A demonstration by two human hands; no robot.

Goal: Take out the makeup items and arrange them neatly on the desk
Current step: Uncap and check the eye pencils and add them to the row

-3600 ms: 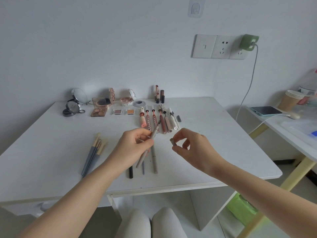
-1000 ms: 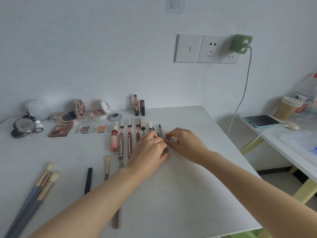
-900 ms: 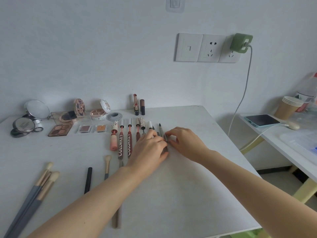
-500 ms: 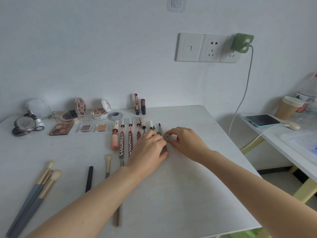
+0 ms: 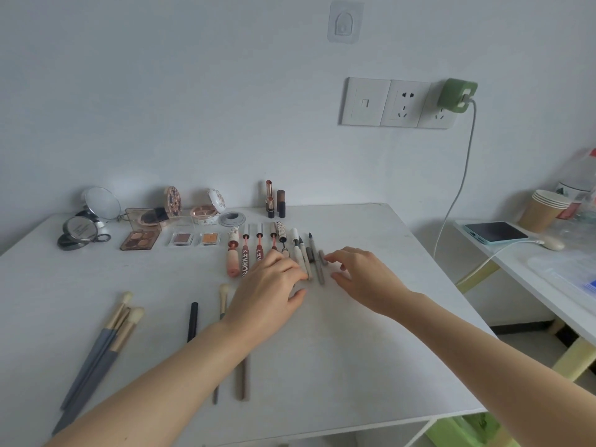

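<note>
Along the far edge of the desk (image 5: 371,333) we already have the palettes (image 5: 141,239) and compacts lined up, and a row of lip tubes and pens (image 5: 258,250) runs toward the middle. Our left hand (image 5: 267,291) lies flat on that row, fingers loosely spread, holding nothing. Our right hand (image 5: 364,275) is apart, its fingertip touching the small grey cap (image 5: 322,255) beside the outermost pen (image 5: 316,259). Near the front-left corner, the brushes (image 5: 103,343) and loose pencils (image 5: 240,375) still lie unsorted, so we judge the work mostly done.
</note>
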